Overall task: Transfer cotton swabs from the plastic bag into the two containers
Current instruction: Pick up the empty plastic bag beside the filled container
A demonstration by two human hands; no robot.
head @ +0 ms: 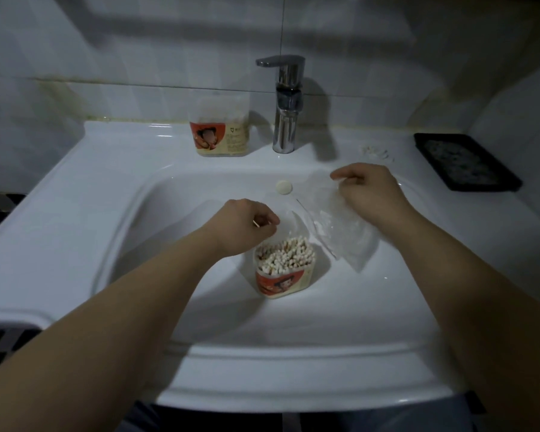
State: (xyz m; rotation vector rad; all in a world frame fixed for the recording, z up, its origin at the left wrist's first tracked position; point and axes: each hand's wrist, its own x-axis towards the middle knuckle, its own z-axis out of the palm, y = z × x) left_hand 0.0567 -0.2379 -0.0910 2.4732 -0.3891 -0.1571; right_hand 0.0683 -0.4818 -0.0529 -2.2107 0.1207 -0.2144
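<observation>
An open clear container (283, 282) with a red label stands in the sink basin, packed with upright cotton swabs (286, 255). My left hand (247, 221) hovers just above its left rim and pinches a single swab by its stick. My right hand (367, 190) grips the top edge of the clear plastic bag (340, 232), which hangs crumpled to the right of the container with a few white swabs inside. A second container (220, 129), lidded and red-labelled, stands on the sink ledge left of the faucet.
The white sink (85, 194) fills the view. A chrome faucet (287, 104) rises at the back centre, with an overflow cap (283, 187) below it. A black tray (466, 162) lies on the ledge at the right. Small white bits (376, 152) lie near it.
</observation>
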